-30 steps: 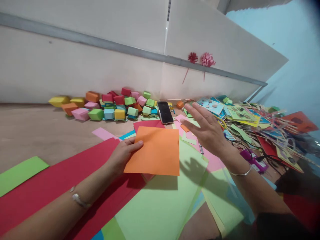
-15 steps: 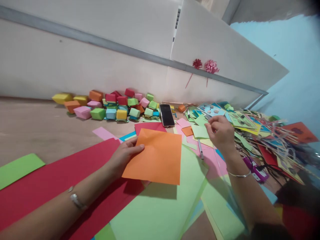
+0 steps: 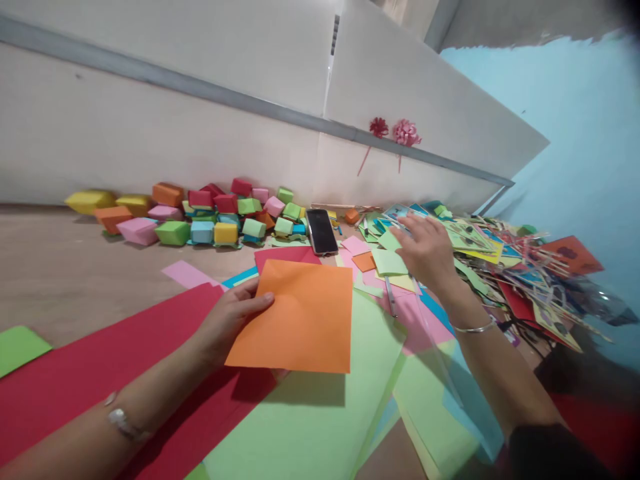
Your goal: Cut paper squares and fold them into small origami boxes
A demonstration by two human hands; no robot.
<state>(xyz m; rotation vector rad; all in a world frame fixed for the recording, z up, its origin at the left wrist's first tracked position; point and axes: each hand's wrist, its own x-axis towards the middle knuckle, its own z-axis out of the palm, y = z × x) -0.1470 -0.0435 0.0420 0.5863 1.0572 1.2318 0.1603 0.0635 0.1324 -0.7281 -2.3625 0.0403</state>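
Note:
My left hand (image 3: 233,320) grips a square sheet of orange paper (image 3: 300,317) by its left edge, thumb on top. The sheet is held above a large light green sheet (image 3: 300,427), and its shadow falls there. Fingers apart and nothing visible in it, my right hand (image 3: 427,253) hovers over the scattered paper pieces at the right. Close to it lie a small pale green paper (image 3: 390,262) and a slim grey cutter (image 3: 391,297). A large red sheet (image 3: 100,347) lies under my left forearm.
Small folded paper boxes (image 3: 203,231) in many colours are piled along the white wall. A phone (image 3: 323,232) lies right of them. Sticks, cards and paper (image 3: 525,287) clutter the right side. Two paper flowers (image 3: 406,133) are up on the wall ledge.
My right hand has gone from pinched fingers to spread ones, staying over the scattered papers. The orange sheet stays in my left hand. The whole view has shifted slightly to the right.

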